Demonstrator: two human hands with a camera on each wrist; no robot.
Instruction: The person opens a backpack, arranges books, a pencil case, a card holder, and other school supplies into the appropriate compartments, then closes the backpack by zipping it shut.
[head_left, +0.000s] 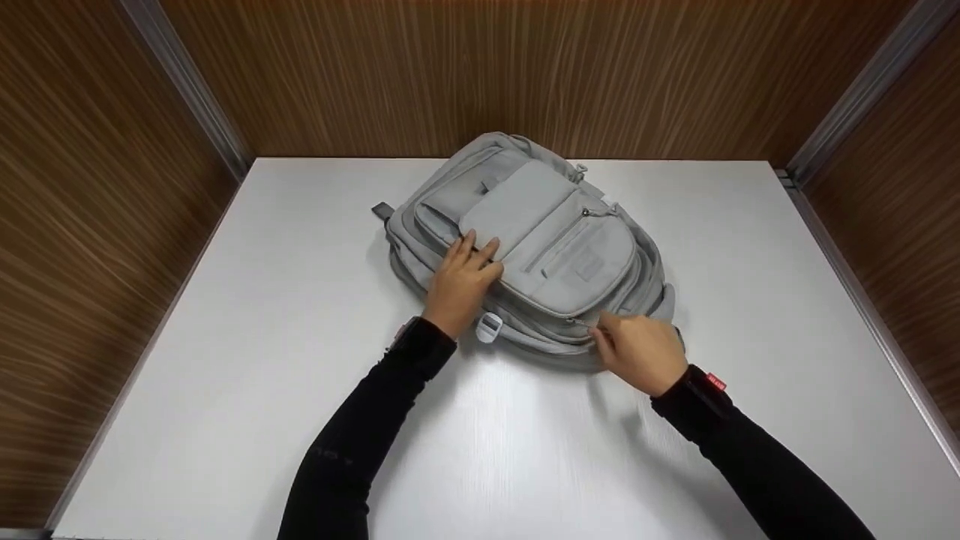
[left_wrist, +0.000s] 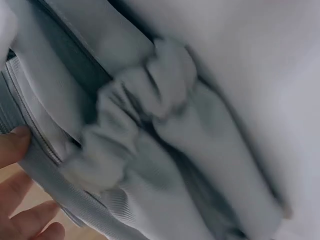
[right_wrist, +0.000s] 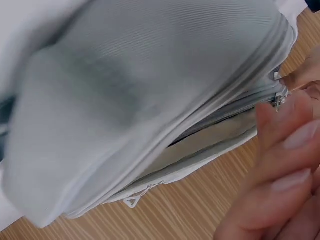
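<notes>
A grey backpack [head_left: 551, 225] lies front side up on the white table, its top turned toward the lower right. My left hand [head_left: 461, 291] rests on its near side with the fingers spread over the front pocket's edge. At the lower right, my right hand [head_left: 643, 351] pinches a zipper pull [right_wrist: 281, 101] with curled fingers. Beside that pull, the right wrist view shows a parted zipper opening [right_wrist: 210, 134]. In the left wrist view, the thumb and fingers [left_wrist: 35, 220] touch a zippered edge, near gathered side fabric [left_wrist: 145, 95].
The white table [head_left: 255, 300] surrounds the backpack. Wood-grain panels [head_left: 525, 75] stand behind it and at both sides. A white strap buckle [head_left: 489, 328] lies at the bag's near edge, and a dark strap end [head_left: 382, 211] sticks out on the left.
</notes>
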